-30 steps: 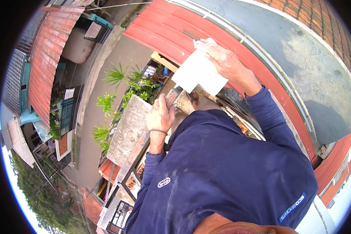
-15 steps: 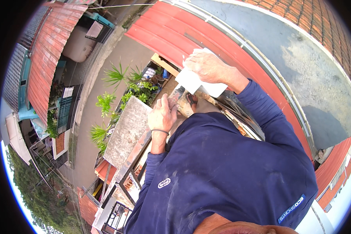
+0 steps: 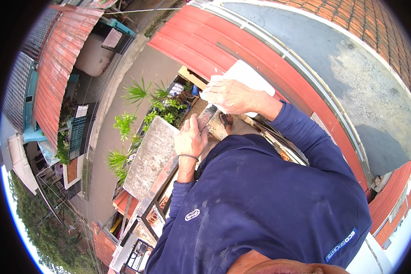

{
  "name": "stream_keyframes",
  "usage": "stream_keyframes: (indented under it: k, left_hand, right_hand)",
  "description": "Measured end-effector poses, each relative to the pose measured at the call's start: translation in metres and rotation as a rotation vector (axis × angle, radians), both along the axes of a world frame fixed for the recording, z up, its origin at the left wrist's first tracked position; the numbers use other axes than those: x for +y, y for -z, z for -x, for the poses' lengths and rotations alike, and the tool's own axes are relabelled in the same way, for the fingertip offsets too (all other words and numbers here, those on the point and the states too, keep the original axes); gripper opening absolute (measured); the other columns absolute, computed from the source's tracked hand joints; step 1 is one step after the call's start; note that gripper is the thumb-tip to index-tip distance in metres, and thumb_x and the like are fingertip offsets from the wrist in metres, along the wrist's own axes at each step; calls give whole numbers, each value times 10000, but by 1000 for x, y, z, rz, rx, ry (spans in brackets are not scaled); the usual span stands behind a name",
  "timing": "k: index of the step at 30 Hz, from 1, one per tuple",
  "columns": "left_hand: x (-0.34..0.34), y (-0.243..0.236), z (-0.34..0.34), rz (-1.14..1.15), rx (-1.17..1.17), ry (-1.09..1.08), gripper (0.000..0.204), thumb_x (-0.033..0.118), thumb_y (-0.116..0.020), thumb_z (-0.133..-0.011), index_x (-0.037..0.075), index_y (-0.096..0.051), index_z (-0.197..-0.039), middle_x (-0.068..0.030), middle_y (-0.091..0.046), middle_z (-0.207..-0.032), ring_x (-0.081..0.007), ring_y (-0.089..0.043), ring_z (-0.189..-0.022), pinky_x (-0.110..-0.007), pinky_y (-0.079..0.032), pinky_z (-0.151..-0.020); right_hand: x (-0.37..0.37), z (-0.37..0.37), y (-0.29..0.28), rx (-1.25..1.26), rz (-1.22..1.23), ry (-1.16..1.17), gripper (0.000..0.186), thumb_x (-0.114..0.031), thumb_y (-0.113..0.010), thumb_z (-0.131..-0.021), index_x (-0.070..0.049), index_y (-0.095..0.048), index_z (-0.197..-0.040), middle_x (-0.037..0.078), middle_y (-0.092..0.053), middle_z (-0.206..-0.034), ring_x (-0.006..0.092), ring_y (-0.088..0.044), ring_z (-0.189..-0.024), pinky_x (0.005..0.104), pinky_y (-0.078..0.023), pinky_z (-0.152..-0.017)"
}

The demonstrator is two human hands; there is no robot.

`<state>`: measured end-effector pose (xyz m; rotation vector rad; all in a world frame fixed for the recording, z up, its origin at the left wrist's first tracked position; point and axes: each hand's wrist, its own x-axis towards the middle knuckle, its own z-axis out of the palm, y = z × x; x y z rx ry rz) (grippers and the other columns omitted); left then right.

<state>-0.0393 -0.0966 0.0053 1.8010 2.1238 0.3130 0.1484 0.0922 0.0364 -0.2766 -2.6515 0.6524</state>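
My left hand (image 3: 190,139), with a dark band at the wrist, is closed round a worn, rust-brown metal beam (image 3: 207,116). To its upper right, my right hand (image 3: 230,96) lies over a smooth white boxy thing (image 3: 252,78). The fingers are bent down at its left end, and their tips are partly hidden. A white patch also shows below the fingers, close to the beam's dark end. What kind of thing it is, I cannot make out. My sandalled foot (image 3: 226,119) shows below, between the two hands.
A red corrugated metal roof (image 3: 192,43) runs past my right arm, with a grey concrete slab (image 3: 370,91) beyond. A rough concrete ledge (image 3: 150,155) lies left of my left hand. Green plants (image 3: 162,107) stand below, beside a street (image 3: 106,150) lower down.
My right hand has shifted left and a little nearer. More of the white thing now shows beyond it, and less on the near side. My left hand stays on the beam.
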Motion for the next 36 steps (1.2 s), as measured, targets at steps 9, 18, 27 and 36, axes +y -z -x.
stream_keyframes:
  k: [9, 18, 27, 36]
  left_hand:
    - [0, -2, -1, -15, 30, 28, 638, 363, -790, -915, 24, -583, -1413, -164, -706, -1069, -360, -747, -934, -458, -616, -776]
    - [2, -4, -2, 15, 29, 25, 636, 337, -800, -904, 35, -567, -1412, -166, -713, -1100, -364, -752, -966, -460, -623, -786]
    - [1, 0, -1, -30, 10, 15, 570, 404, -776, -949, 67, -590, -1370, -190, -748, -1137, -433, -753, -893, -525, -597, -745]
    - [1, 0, -2, -35, 31, 13, 570, 410, -784, -943, 73, -594, -1362, -186, -749, -1102, -412, -756, -905, -511, -598, -743]
  right_hand:
    - [-37, -19, -28, 252, 341, 170, 372, -17, -684, -966, -13, -698, -1338, 177, -740, -1269, 386, -694, -1206, 459, -579, -1023]
    - [-34, -138, -16, 41, 375, 895, 410, -127, -567, -1113, -1, -598, -1501, 208, -635, -1502, 399, -607, -1394, 461, -475, -1203]
    - [-30, -129, 13, -108, 374, 778, 484, -117, -526, -1098, 45, -496, -1553, 272, -611, -1494, 432, -622, -1356, 489, -456, -1222]
    - [15, -87, 17, -131, 356, 698, 485, -121, -521, -1086, 45, -511, -1541, 307, -602, -1484, 460, -614, -1343, 503, -516, -1109]
